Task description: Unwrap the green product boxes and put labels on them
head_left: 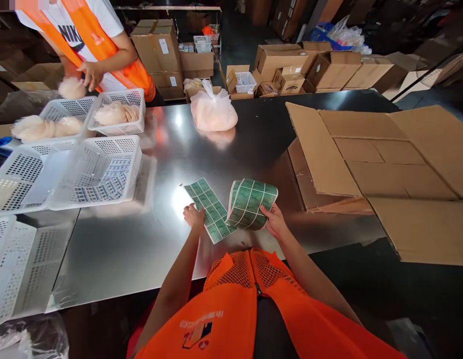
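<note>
My left hand (194, 216) presses on a flat sheet of green labels (209, 209) lying on the shiny metal table (141, 234). My right hand (275, 222) holds a curled stack of green label sheets (251, 202) just to the right of it, lifted a little off the table. Both hands are near the table's front edge, above my orange vest.
White perforated baskets (100, 172) stand at the left, one with label sheets, others with pale pink pieces (111, 113). A tied bag of pink pieces (213, 110) sits at the back. Flattened cardboard (373, 154) covers the right. A co-worker's hand (89, 75) reaches over the baskets.
</note>
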Demonstrator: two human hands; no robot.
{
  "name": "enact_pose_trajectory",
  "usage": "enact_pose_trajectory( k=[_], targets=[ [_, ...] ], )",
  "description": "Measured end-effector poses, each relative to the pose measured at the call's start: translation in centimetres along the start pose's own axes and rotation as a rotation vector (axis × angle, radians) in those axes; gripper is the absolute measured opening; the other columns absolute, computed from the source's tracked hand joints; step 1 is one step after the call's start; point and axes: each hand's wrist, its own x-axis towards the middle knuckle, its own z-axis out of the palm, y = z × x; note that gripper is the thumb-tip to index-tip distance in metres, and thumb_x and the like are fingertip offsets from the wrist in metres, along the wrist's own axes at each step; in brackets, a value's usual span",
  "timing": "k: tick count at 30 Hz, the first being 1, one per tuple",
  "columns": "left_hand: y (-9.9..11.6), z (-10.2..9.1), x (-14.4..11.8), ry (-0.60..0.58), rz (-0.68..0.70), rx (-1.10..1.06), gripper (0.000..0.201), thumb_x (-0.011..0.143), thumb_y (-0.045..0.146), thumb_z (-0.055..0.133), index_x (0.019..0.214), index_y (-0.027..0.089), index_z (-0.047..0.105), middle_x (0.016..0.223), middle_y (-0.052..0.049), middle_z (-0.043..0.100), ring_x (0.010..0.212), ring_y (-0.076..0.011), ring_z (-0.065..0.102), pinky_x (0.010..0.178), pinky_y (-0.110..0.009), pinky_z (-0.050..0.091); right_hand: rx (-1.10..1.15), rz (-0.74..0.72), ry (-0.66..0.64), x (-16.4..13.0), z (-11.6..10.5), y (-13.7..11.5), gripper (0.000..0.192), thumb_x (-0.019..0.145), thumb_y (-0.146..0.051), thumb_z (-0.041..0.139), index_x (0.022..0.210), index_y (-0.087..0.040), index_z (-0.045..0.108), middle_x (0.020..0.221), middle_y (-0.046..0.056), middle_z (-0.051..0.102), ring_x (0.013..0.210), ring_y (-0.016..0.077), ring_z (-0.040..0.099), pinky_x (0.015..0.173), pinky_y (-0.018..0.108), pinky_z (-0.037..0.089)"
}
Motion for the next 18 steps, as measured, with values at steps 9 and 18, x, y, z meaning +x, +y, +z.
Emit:
enact_pose_trajectory(
  k=[9,18],
  targets=[
    [-1.2,3.9,0.0,-0.513,-0.209,-0.031,0.028,0.092,0.037,0.07,0.078,0.013,0.064,0.066,0.003,0.06,0.058,-0.0109,0.057,0.061,-0.027,0.052,0.016,0.166,-0.092,3.6,-0.8,3.3,0.054,0.059,-0.042,0.092,0.103,-0.028,0.064,0.103,-0.001,0.076,0.094,0.0234,0.073,0.085,0.04,0.062],
    [-4.0,10.1,2.1,-0.305,-0.373,0.005,0.024,0.095,0.035,0.067,0.101,0.012,0.066,0.095,-0.004,0.068,0.08,-0.0152,0.066,0.072,-0.031,0.058,-0.099,0.305,0.077,9.0,-5.6,8.5,0.018,0.096,-0.031,0.068,0.102,-0.014,0.066,0.096,0.004,0.071,0.08,0.0148,0.068,0.077,0.033,0.059]
  ],
)
